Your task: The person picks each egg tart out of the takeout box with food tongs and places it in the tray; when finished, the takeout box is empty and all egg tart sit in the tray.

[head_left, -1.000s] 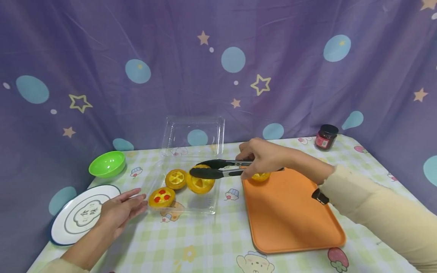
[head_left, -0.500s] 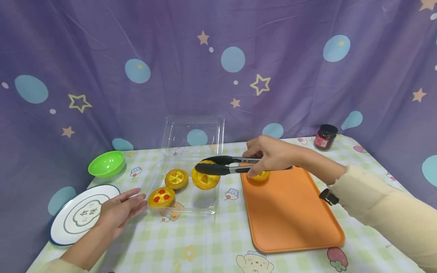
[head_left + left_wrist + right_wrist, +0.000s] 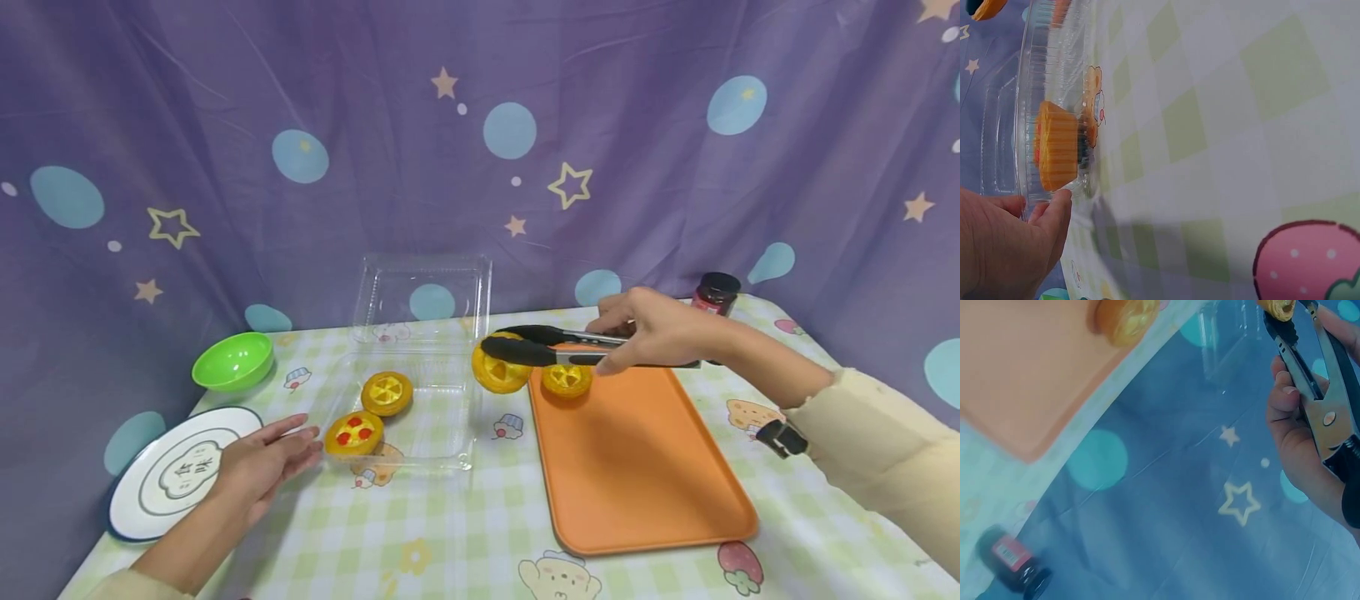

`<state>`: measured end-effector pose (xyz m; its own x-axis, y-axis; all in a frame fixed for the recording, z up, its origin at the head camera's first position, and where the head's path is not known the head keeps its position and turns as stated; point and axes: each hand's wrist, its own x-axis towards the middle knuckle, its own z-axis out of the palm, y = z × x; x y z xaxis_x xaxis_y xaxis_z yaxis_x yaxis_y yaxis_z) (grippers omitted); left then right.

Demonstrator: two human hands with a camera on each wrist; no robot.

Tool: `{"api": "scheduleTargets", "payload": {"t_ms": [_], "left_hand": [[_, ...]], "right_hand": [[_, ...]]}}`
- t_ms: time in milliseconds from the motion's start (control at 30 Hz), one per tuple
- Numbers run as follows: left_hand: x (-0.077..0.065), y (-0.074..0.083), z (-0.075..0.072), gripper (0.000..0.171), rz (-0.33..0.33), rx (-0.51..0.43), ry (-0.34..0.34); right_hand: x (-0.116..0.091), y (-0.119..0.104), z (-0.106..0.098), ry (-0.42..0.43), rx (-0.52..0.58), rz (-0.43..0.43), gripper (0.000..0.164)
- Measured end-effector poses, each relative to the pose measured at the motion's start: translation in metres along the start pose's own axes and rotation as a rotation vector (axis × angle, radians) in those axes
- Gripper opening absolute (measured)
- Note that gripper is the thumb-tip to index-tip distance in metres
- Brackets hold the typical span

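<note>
Hanging between box [image 3: 420, 461] and tray [image 3: 637, 475] was one tart [image 3: 498, 378] — likely light, stiff, best taken by its rim. Right hand [image 3: 660, 329] — fingers curled round tongs [image 3: 536, 356] that pinched it; left hand [image 3: 266, 462] was relaxed, empty.

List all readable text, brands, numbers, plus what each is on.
White plate: two Chinese characters, possibly "食味", too small to be sure.
Dark jar: red label with a white patch, print too blurred to read.
No other writing seen.
</note>
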<state>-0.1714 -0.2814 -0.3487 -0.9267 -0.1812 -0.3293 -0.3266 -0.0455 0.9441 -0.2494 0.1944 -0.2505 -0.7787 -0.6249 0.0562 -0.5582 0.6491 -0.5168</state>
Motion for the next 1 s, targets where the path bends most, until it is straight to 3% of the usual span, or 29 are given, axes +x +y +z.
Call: {"api": "scheduleTargets", "payload": {"t_ms": [633, 1000], "left_hand": [[0.001, -0.001, -0.002, 0.063, 0.004, 0.009, -0.005], [0.001, -0.001, -0.002, 0.063, 0.001, 0.005, 0.001]], "right_hand": [[-0.058, 0.055, -0.023, 0.076, -0.059, 0.248, 0.063], [-0.08, 0.093, -0.02, 0.108, -0.082, 0.26, 0.057]]}}
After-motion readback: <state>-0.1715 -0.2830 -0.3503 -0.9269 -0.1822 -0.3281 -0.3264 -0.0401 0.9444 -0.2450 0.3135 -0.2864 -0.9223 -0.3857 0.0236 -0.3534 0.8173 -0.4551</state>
